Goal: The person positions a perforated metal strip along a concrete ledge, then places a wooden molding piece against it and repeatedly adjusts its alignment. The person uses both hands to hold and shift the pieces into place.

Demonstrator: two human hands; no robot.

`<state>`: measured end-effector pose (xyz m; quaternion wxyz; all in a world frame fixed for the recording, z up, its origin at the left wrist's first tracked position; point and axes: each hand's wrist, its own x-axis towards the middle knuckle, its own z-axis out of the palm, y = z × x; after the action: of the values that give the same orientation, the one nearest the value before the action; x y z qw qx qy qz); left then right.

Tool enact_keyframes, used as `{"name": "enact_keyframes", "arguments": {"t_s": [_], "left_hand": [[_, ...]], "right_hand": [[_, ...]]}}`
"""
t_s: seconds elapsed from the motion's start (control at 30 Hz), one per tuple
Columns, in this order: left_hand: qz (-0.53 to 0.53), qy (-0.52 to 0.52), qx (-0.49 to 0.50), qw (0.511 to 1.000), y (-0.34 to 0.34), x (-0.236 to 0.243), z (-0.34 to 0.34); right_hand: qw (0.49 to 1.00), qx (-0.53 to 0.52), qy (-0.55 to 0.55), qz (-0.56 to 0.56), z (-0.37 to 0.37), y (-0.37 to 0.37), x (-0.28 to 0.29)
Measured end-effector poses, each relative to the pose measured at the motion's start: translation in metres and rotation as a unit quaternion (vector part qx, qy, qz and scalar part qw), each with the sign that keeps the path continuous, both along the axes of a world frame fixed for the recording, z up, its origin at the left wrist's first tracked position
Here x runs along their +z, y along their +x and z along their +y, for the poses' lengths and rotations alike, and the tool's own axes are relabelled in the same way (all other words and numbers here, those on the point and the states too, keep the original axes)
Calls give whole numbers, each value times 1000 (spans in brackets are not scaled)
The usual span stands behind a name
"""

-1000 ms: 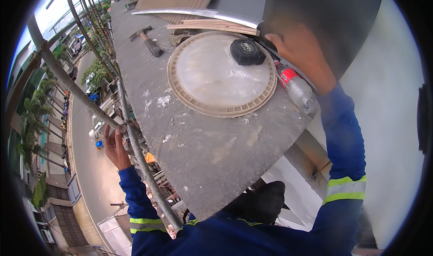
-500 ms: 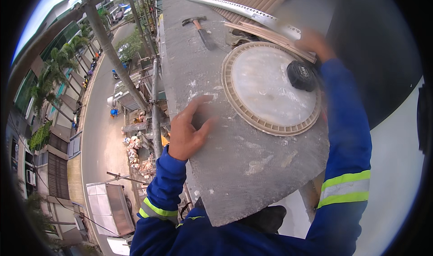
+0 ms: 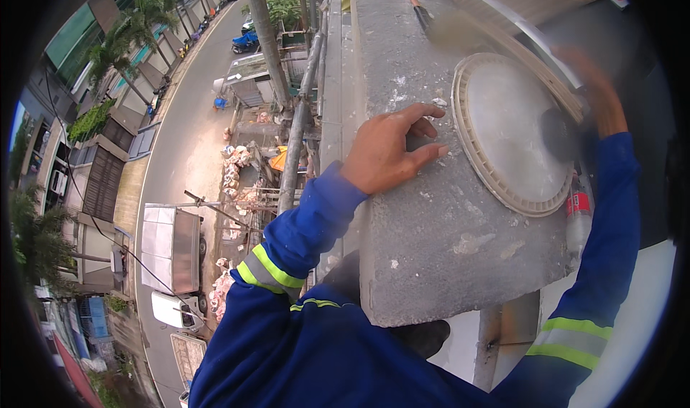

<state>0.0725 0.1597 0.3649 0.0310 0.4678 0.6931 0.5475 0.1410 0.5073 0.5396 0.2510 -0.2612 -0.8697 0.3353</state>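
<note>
Taking the round lid (image 3: 503, 145) as our clock face in the head view, we find the pale metal strip (image 3: 535, 35) slanting past it from about 12 o'clock, its near end coming down at 2. Our right hand (image 3: 598, 92) is there too, beside that end, but it is too blurred for us to tell whether the fingers are closed on the strip or only next to it. Our left hand (image 3: 395, 149) is well apart from the right, at 9 o'clock over the grey slab (image 3: 431, 278); its thumb and fingers are parted and loosely bent, with nothing between them.

We judge the step in hand to be getting hold of the strip with the right hand. The next move seems to call for a sure grip near that end, then a lift that clears the wooden strips (image 3: 553, 81) lying between it and the lid. The black tape measure (image 3: 560, 136) sits at 3 o'clock on the lid, so a low sweep could knock it. We should also mind the clear bottle (image 3: 578, 221) at 5, near our right sleeve. The hammer (image 3: 415, 5), at 11, looks out of the way.
</note>
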Motion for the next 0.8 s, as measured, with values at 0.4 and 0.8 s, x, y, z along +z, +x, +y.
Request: {"name": "enact_keyframes", "arguments": {"t_s": [0.4,0.8], "left_hand": [[-164,107,-41,980,-45,27,44],[-255,221,84,938,-51,22,62]], "right_hand": [[944,48,-317,79,-117,126,-46],[909,138,-394,3,-249,200,-88]]}}
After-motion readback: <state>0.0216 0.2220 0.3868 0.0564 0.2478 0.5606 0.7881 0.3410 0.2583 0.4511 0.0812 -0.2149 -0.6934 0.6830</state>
